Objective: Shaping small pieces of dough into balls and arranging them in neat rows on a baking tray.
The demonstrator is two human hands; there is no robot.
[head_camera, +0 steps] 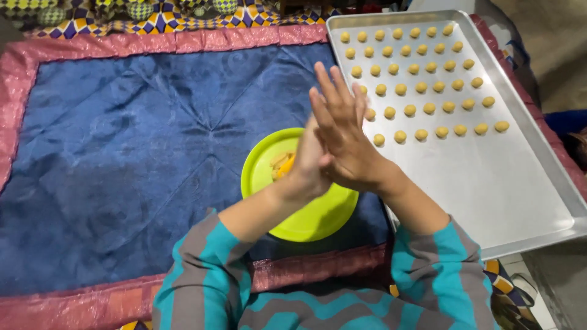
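Observation:
My right hand (pixel 343 137) lies flat against my left hand (pixel 307 166), palm to palm, fingers straight and pointing away from me. Whatever is between the palms is hidden. The left hand is mostly covered by the right. Both hover over a lime green plate (pixel 318 217) that holds a lump of yellow dough (pixel 282 165) at its far side. Just right of the hands is a silver baking tray (pixel 489 183) with several small yellow dough balls (pixel 422 88) set in rows on its far half.
The plate sits on a blue quilted mat (pixel 134 153) with a pink border. A patterned cloth (pixel 159 18) runs along the far edge. My striped teal and grey sleeves (pixel 202 281) fill the near edge.

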